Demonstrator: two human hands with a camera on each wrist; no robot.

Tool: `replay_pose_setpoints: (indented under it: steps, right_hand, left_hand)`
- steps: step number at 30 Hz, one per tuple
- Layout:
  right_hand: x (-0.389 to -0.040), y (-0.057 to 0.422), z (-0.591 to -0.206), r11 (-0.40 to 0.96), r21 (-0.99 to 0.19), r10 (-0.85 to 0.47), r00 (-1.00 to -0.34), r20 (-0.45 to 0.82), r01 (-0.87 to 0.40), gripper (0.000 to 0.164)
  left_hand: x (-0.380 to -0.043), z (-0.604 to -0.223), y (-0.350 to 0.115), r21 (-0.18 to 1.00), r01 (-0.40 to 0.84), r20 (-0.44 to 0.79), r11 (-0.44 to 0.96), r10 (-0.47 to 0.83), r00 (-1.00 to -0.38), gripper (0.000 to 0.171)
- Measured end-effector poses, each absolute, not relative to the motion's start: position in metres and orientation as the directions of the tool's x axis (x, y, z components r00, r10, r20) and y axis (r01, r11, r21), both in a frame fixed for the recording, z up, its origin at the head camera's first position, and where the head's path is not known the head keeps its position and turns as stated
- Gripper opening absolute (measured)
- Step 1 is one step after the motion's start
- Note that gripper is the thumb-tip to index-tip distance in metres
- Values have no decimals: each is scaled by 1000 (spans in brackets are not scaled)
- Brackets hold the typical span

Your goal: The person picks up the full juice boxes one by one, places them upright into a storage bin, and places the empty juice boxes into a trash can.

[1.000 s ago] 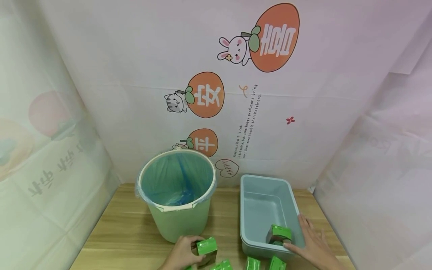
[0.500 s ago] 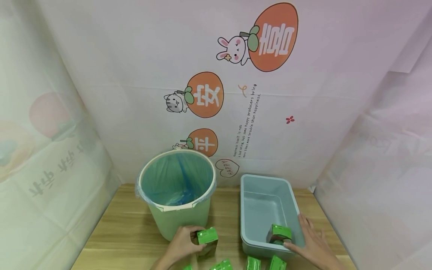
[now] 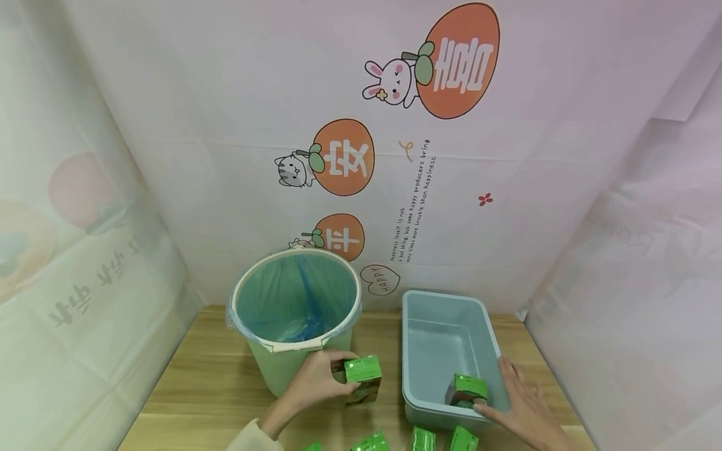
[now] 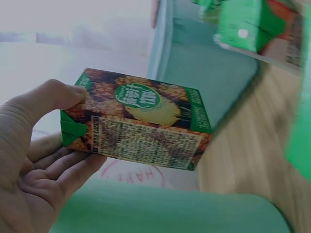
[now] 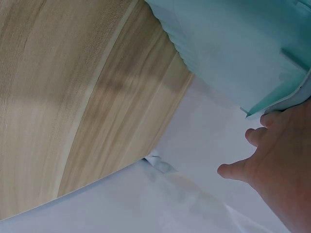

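Observation:
In the head view my left hand (image 3: 324, 379) holds a small green-and-brown juice carton (image 3: 363, 379) in front of the bucket. The left wrist view shows the thumb on top of this carton (image 4: 146, 119) and fingers beneath its end, with a pineapple picture on the label. At the right side of the blue-grey plastic box (image 3: 414, 401), my right hand (image 3: 524, 401) grips the rim, thumb over the near corner and fingers outside the wall. A second carton (image 3: 469, 388) stands inside that box by the thumb. Several more green-topped cartons (image 3: 423, 440) show at the bottom edge.
A pale green bucket (image 3: 304, 366) lined with a clear bag stands at left on the wooden table (image 3: 192, 382). White printed cloth (image 3: 242, 175) hangs behind and along both sides. The table's right edge lies beyond the right hand.
My left hand has lifted the juice carton up and moved it right, toward the box. The right hand has stayed at the box's rim.

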State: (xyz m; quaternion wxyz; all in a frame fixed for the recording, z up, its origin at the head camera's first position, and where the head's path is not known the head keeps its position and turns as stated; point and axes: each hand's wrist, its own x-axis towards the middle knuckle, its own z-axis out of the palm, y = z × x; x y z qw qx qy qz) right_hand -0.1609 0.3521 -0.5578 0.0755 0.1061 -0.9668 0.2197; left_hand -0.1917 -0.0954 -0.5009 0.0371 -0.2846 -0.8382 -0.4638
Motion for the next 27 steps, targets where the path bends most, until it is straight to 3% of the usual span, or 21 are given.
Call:
replay_pose_setpoints:
  steps: [8,15,27]
  right_hand:
    - [-159,351,-557,884,-400,-174,-964,204,-244,124]
    - [-157,350,-553,867,-441,-168,-970,176,-230,124]
    - [-158,350,-554,872,-438,-162,-973,162,-218,124]
  left_hand:
    - [-195,-492,-81,755,515,313,405,468,-826,36]
    - [-196,-491,-66,755,559,379,343,467,-799,35]
    - [-197,-476,-39,801,542,370,255,500,-783,32]
